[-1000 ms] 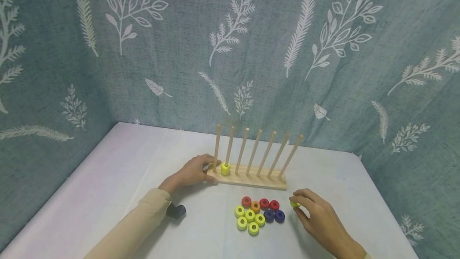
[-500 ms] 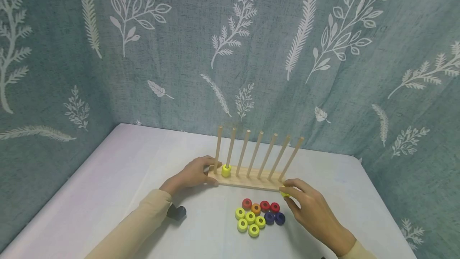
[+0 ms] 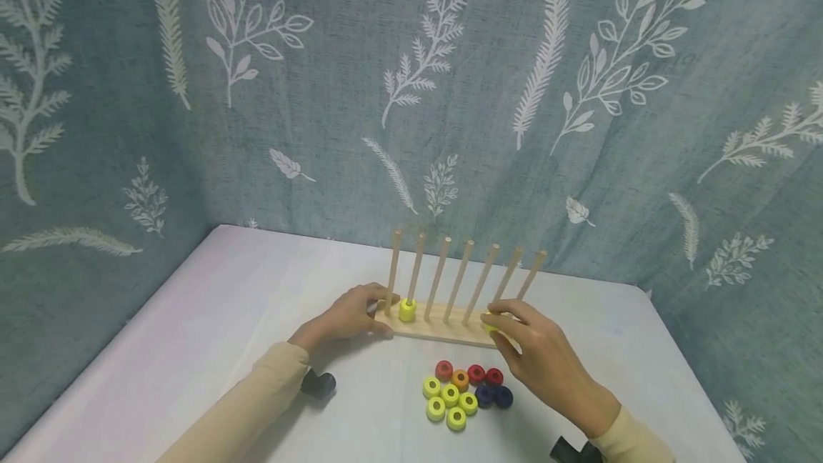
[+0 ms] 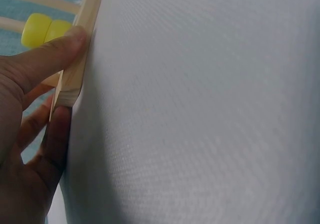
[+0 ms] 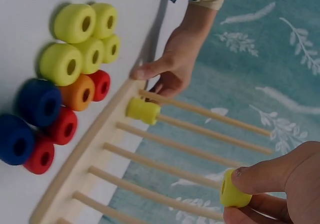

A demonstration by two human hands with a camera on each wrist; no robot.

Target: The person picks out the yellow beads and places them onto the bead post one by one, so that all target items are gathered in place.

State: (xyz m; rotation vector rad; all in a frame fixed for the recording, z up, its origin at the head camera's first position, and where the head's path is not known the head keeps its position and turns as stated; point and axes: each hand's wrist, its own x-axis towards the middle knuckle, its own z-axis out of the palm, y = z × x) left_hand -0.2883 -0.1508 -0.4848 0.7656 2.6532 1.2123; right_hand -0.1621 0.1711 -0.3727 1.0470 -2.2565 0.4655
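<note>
My left hand [image 3: 347, 316] grips the left end of a wooden peg stand [image 3: 424, 332]; in the left wrist view the thumb [image 4: 67, 46] lies on the front side and fingers are at the end and behind. Yellow beads [image 5: 143, 111], two of them, sit stacked on the stand's second peg from the left. My right hand [image 3: 543, 349] pinches another yellow bead [image 5: 235, 190] between thumb and fingers. In the head view it is in front of the right-hand pegs, partly covering them. The right wrist view shows that bead out near the pegs' upper parts, its hole visible.
In front of the stand lie loose beads: several yellow ones [image 3: 450, 396], red ones [image 3: 476, 374], one orange [image 3: 459, 379] and two dark blue [image 3: 504, 397]. A white cloth covers the table [image 3: 257, 277]. A patterned teal curtain [image 3: 334, 127] hangs behind and at the sides.
My right hand has moved left and away from me with the yellow bead, from beside the loose beads to the stand's right-hand pegs. My left hand keeps its grip on the stand.
</note>
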